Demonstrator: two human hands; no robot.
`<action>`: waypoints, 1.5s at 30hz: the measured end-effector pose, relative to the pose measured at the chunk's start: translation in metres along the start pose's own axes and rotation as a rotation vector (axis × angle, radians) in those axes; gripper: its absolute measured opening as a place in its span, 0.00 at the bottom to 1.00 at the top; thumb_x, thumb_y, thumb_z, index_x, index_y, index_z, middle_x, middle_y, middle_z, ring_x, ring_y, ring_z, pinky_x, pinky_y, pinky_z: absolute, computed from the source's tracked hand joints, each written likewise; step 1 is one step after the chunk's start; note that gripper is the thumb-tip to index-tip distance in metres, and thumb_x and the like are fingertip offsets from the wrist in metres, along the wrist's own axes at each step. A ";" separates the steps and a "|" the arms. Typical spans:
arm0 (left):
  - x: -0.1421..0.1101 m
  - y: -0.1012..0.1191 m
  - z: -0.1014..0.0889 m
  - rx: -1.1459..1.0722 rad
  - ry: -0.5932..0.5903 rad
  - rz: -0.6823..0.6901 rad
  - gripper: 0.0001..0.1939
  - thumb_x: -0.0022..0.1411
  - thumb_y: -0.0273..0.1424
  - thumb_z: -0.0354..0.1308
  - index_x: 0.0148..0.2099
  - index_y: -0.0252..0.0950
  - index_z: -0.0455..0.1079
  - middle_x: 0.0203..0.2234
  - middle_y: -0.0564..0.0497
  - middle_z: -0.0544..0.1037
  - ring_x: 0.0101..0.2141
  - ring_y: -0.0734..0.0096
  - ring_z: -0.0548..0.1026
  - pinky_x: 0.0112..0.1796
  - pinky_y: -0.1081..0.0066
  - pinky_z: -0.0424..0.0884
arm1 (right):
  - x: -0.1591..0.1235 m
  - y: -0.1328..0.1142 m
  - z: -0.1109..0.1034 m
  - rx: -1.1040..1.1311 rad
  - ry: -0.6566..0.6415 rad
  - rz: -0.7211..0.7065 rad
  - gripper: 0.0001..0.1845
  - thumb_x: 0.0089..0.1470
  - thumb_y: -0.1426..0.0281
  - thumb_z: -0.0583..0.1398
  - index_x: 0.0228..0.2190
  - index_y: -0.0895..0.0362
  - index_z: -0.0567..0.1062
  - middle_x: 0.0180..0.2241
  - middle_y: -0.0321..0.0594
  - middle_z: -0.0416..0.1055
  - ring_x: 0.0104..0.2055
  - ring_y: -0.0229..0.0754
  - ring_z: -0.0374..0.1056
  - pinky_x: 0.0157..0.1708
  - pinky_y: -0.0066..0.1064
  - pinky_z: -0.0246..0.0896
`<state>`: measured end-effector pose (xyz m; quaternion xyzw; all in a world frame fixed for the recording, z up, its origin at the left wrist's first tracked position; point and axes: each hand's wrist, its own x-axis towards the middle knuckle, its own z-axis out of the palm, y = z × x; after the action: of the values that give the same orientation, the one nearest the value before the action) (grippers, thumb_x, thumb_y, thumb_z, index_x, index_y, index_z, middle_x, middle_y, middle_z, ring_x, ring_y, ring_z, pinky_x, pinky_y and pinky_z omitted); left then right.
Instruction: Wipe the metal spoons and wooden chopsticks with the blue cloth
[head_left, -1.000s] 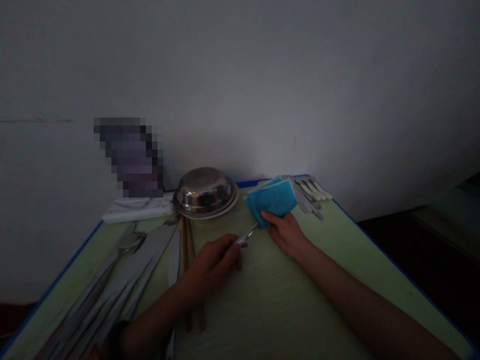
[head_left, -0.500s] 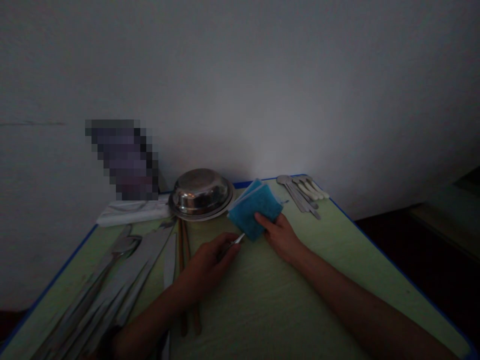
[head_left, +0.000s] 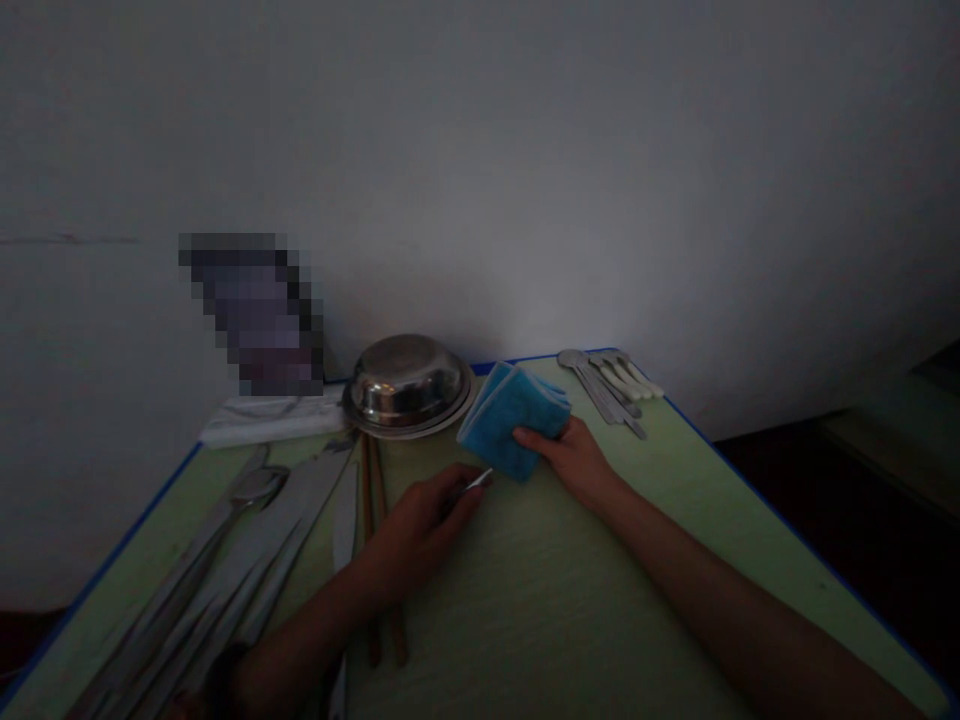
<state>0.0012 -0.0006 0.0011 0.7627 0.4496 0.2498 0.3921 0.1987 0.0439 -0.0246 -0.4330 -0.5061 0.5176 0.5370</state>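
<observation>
My left hand is closed around the handle of a small metal utensil, whose far end goes under a folded blue cloth. My right hand grips that cloth and presses it over the utensil's tip. Both hands rest low over the green table, near its middle. The utensil's head is hidden by the cloth.
An upturned steel bowl on a plate stands at the back by the wall. Several spoons lie at the back right. Many knives and spoons and wooden chopsticks lie at the left. A white folded cloth lies at the back left.
The blue cloth has moved left along the utensil toward my left hand, uncovering the spoons at the back right. Less of the utensil shows now.
</observation>
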 end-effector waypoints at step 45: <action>-0.005 0.000 0.001 -0.087 0.048 -0.016 0.14 0.64 0.35 0.47 0.51 0.39 0.61 0.31 0.53 0.76 0.29 0.72 0.72 0.28 0.77 0.67 | 0.003 0.005 0.007 0.402 0.134 0.201 0.18 0.42 0.60 0.64 0.37 0.52 0.74 0.38 0.36 0.76 0.41 0.43 0.71 0.45 0.40 0.64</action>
<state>0.0001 -0.0054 0.0004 0.7352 0.4535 0.2841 0.4160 0.1914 0.0471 -0.0285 -0.3989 -0.3103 0.6289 0.5909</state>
